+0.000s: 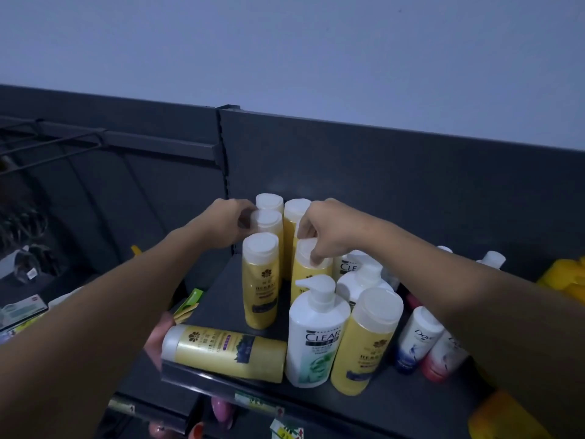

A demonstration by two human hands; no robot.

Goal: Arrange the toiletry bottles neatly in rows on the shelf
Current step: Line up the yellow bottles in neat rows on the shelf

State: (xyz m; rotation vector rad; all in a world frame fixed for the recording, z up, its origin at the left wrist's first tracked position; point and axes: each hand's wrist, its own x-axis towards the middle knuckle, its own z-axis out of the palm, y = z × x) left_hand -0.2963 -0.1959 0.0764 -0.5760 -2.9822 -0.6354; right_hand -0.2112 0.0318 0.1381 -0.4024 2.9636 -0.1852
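Several yellow bottles with white caps stand in two short rows at the left end of a dark shelf. My left hand grips the white cap of the second yellow bottle in the left row. My right hand pinches the cap of a yellow bottle in the right row. One yellow bottle lies on its side at the shelf's front edge. A white Clear pump bottle and another upright yellow bottle stand in front.
Two Dove bottles lean at the right under my forearm. More white bottles stand behind the pump bottle. Yellow packs sit at the far right. A dark back panel rises behind. Wire hooks hang at the left.
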